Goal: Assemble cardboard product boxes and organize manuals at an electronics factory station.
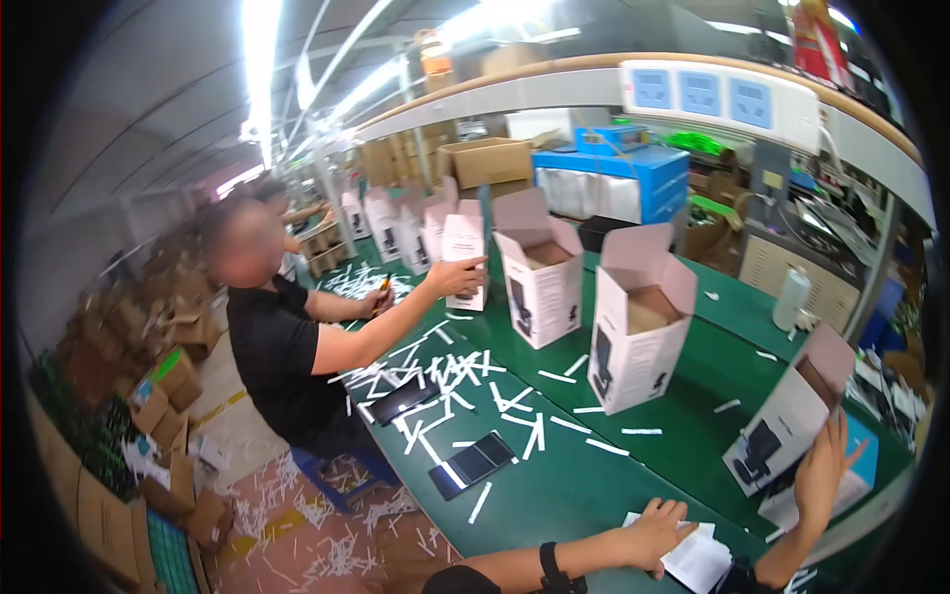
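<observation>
My left hand [653, 535] comes in from the lower edge, its fingers curled over a small stack of folded white paper sheets [699, 560] at the table's near edge. At the right, my right hand [823, 473] has its fingers stretched apart against the side of a white carton [767, 450] with a dark product picture. That carton leans, its top flap raised. Behind the right hand lies a blue and white box [855, 463], partly hidden by the hand and the carton.
Open white cartons [641, 346] [539, 287] stand along the green table [554, 475]. White paper strips and two dark phones [473, 465] [404, 398] lie at left. A co-worker's hand [460, 277] touches another carton. A white bottle [791, 299] stands far right, below a power strip [717, 94].
</observation>
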The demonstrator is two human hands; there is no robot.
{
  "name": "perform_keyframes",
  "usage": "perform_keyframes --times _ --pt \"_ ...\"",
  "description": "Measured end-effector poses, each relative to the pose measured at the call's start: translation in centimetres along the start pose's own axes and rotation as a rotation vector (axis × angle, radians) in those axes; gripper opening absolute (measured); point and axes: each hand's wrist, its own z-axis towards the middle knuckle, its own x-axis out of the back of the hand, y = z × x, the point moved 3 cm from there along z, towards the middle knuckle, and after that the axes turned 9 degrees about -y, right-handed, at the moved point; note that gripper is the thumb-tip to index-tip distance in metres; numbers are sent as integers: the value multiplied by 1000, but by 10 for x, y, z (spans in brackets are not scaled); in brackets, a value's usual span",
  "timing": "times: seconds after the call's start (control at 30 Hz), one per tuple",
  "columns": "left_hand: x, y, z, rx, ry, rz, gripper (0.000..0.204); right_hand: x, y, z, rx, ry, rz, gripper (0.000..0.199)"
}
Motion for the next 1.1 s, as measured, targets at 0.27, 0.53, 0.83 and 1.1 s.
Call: perform_keyframes --times 0.27,0.53,0.83,1.1 --pt "27 1 2 -65 231 218 99 5 9 8 190 -8 151 60" --pt "66 13 8 118 -167 223 86 -3 -56 25 462 166 536 44" --pt "92 -8 0 -16 62 -70 39 51 -55 11 408 212 397 42" --pt "191 30 29 -547 1168 -1166 37 74 -34 5 405 333 517 22"
